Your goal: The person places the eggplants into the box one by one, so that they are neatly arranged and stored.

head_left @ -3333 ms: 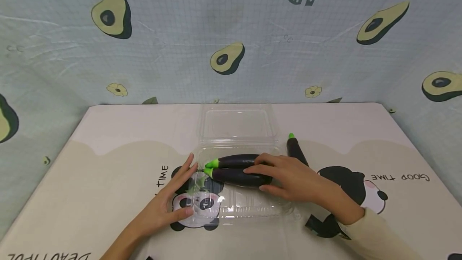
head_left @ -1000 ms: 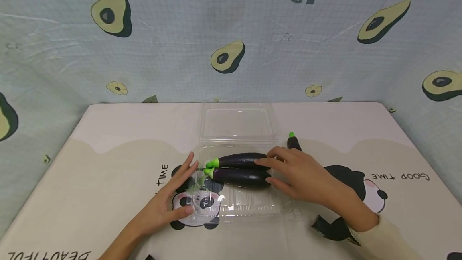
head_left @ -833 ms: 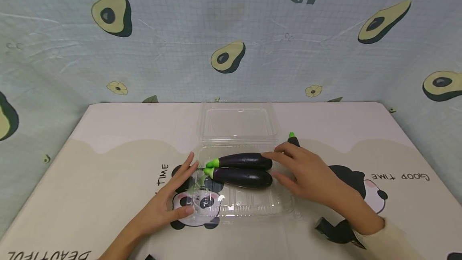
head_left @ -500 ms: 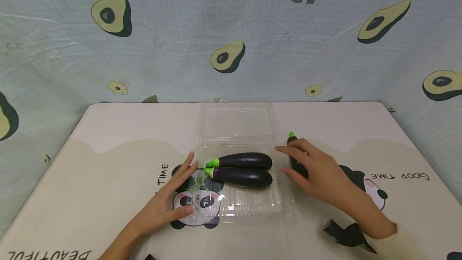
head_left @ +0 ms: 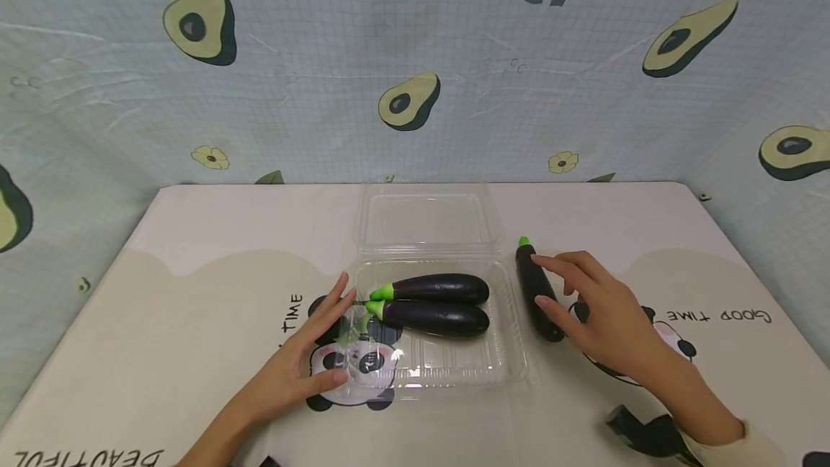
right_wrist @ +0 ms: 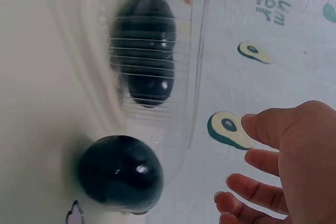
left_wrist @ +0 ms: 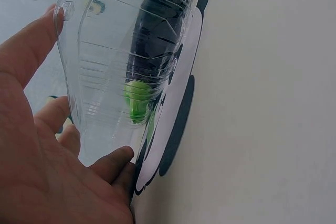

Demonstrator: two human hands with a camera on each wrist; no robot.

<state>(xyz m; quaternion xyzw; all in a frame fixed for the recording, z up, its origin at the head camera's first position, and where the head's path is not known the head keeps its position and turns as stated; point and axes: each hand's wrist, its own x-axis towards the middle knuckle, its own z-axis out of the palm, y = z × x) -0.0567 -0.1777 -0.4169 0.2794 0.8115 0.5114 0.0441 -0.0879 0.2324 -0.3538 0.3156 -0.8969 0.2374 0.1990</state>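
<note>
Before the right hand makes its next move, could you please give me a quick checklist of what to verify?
1. Lid folded back: ok.
2. Left hand touching clear container: ok.
3. Two eggplants lying inside it: ok.
4. Third eggplant inside too: not ok, it lies on the table beside the container.
5. Right hand gripping it: not ok, right wrist view shows a gap.

Plain cream sleeve [head_left: 746,449] on right forearm [head_left: 703,402], edge short of wrist. Black piece [head_left: 648,434], blocky at one end, alongside. Right grip [head_left: 603,312] bare; left grip [head_left: 300,362] bare, left forearm [head_left: 227,420] uncovered.
</note>
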